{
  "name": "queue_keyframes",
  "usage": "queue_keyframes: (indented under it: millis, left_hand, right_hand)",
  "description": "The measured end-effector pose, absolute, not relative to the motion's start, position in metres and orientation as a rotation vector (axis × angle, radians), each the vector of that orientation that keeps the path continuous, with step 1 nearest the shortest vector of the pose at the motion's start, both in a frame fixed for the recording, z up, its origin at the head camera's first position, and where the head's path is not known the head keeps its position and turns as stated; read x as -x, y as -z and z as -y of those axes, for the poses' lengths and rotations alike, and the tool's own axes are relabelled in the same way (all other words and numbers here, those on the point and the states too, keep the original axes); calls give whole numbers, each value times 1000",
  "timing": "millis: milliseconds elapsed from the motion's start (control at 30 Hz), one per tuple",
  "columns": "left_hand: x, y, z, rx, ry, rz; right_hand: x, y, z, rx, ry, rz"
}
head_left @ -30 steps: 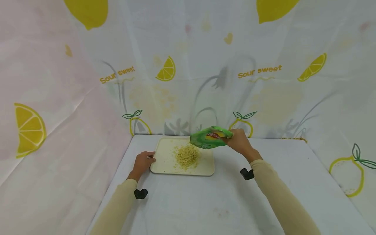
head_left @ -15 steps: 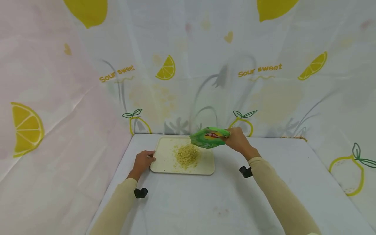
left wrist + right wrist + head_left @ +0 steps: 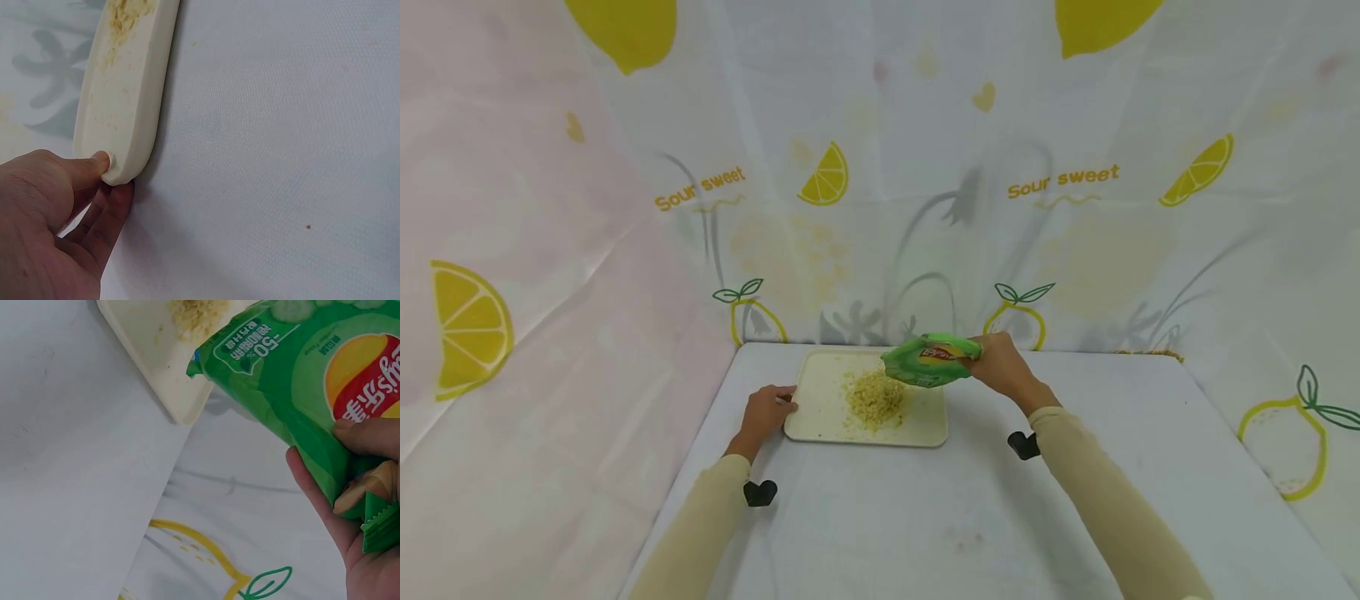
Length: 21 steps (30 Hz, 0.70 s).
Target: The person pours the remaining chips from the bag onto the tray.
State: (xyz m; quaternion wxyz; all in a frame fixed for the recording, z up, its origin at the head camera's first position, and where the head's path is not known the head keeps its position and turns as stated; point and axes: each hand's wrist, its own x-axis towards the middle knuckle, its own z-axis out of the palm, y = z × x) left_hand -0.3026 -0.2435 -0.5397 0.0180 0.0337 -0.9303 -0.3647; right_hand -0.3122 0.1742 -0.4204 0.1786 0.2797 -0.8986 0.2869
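A cream tray point(image 3: 820, 421) lies on the white table with a heap of yellow crumbs point(image 3: 875, 398) in its middle. My left hand point(image 3: 766, 412) pinches the tray's near left corner point(image 3: 119, 170), thumb on the rim and fingers under it. My right hand point(image 3: 1002, 364) grips the bottom end of a green crisp bag point(image 3: 928, 362), tipped sideways with its mouth over the crumbs. In the right wrist view the green crisp bag point(image 3: 300, 381) hangs above the tray's corner point(image 3: 181, 394), with my fingers point(image 3: 356, 434) curled round it.
A white table point(image 3: 970, 517) is walled at the back and left by a lemon-print sheet point(image 3: 880, 183). Small black wrist mounts point(image 3: 760, 493) sit under both sleeves. A few crumbs and specks dot the table near the tray.
The bag has dropped slightly and shifted a little left over the crumb heap. My left hand stays on the tray's corner.
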Motion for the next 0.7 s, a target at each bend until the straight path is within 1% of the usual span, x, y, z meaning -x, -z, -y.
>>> queue_keyframes:
  millis: [200, 433, 533, 700]
  left_hand:
    - [302, 538, 243, -106, 1127, 2897]
    - [304, 538, 243, -92, 1089, 2910]
    - [306, 539, 243, -82, 1075, 2904]
    - [305, 539, 244, -107, 1091, 2909]
  right_hand:
    - [309, 419, -171, -764, -916, 2443]
    - [311, 426, -169, -724, -773, 2563]
    - [312, 422, -170, -697, -767, 2564]
    - [309, 412, -169, -684, -909, 2502]
